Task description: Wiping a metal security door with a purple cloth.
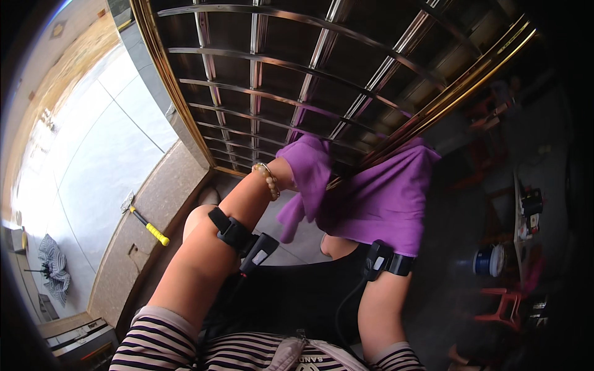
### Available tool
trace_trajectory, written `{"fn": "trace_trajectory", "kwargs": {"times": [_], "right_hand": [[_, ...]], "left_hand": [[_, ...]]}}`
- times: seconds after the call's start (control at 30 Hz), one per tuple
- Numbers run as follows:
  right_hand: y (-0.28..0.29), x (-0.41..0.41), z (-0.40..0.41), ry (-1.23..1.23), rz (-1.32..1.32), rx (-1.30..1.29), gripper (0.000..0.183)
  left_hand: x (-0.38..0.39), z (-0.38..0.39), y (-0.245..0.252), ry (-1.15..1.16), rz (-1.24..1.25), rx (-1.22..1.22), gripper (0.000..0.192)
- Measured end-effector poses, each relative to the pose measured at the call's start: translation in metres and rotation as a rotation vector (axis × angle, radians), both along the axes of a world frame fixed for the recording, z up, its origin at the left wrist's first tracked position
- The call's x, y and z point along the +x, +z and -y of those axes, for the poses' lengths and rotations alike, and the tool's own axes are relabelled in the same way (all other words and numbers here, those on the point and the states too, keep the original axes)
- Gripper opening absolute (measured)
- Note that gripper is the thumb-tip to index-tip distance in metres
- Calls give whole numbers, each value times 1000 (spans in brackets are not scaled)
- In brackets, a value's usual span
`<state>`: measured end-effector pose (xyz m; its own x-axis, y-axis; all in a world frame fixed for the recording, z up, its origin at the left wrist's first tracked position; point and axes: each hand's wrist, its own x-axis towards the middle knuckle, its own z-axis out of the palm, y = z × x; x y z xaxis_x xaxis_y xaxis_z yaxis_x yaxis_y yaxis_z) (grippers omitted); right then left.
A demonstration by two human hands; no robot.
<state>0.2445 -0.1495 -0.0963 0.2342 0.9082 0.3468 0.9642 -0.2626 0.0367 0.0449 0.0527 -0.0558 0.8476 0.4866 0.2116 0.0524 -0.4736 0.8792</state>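
A purple cloth (385,204) is draped over both of my hands and against a dark door panel with a shiny metal grid (255,58) and gold-coloured edges. My left hand (304,162), below a beaded bracelet, is wrapped in the cloth at the lower part of the grid. Over the panel's right gold-coloured edge (445,102) hangs the wider part of the cloth, which hides my right hand completely; only the forearm with a black strapped device shows. Folds cover the fingers of my left hand, so their grip cannot be made out.
A scraper with a yellow and black handle (148,227) lies on the stone sill (113,264) at left. Beyond it, a patterned umbrella (54,271) rests on the pale tiles. At right are a red plastic stool (501,306) and a blue and white bucket (488,260).
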Motion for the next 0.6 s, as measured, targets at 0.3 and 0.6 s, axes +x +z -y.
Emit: {"fn": "trace_trajectory", "kwargs": {"times": [0.3,0.6], "right_hand": [[-6,8,5,-53,-64,142,101],[25,11,-16,-55,-351,242,72]], "left_hand": [[-10,42,74,31,-748,343,74],[-55,50,39,302,-741,459,91]]}}
